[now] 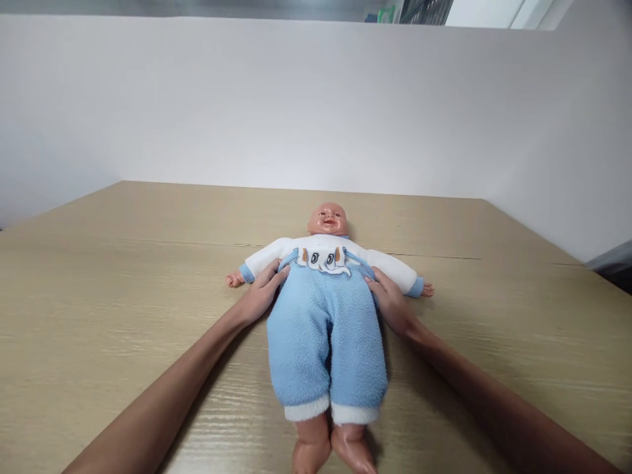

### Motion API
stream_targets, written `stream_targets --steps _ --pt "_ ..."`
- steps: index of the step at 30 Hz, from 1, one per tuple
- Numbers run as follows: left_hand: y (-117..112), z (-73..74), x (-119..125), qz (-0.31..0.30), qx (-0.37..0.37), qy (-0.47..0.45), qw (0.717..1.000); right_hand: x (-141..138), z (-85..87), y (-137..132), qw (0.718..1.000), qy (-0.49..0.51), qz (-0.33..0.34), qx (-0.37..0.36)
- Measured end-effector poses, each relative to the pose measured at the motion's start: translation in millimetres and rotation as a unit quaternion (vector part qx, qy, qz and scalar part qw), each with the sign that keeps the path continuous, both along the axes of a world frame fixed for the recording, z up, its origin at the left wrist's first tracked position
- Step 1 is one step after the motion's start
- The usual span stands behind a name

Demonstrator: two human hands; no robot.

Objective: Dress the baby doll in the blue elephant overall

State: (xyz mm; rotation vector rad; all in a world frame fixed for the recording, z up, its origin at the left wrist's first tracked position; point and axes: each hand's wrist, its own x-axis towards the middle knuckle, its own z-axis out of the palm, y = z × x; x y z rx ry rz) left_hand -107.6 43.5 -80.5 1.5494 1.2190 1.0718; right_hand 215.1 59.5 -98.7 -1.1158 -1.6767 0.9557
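A baby doll [328,220] lies on its back on the wooden table, head at the far side and feet toward me. It wears a white long-sleeved top [395,266] and fluffy blue overalls [323,322] with an elephant face on the bib. My left hand [264,289] is closed on the overalls at the waist, on the picture's left, thumb on the front. On the other side, my right hand [390,299] grips the same garment near its strap. Some fingers of both hands are hidden by the cloth. The doll's arms stretch out sideways.
The table [123,276] has a light wood grain and a thin seam running across behind the doll's shoulders. A white partition wall [247,105] rises behind it and along the right side. A dark object [615,260] shows at the far right edge.
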Motion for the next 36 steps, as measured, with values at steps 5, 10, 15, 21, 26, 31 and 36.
stream_targets --steps 5,10,15,21,26,31,36 --pt "0 -11.1 15 0.049 -0.021 -0.082 0.995 -11 -16.4 10 0.972 0.201 -0.051 -0.109" --pt "5 -13.4 15 0.040 0.001 -0.101 0.994 -11 -15.3 16 0.976 0.194 -0.019 -0.097" --pt "10 -7.9 6 -0.002 -0.012 -0.079 0.997 -4 1.9 12 0.995 0.087 0.001 -0.054" --pt "8 2.7 -3 -0.030 0.000 -0.083 0.996 1 7.0 6 0.995 0.083 0.020 -0.059" --pt "5 3.1 0 -0.004 0.029 -0.089 0.996 0 -5.3 17 0.984 0.151 0.019 -0.097" --pt "7 -2.8 3 0.061 0.119 -0.016 0.991 4 6.0 28 0.988 0.100 0.029 -0.113" --pt "9 -8.2 5 0.142 0.151 -0.034 0.978 -1 47.9 40 0.980 0.135 0.053 -0.134"
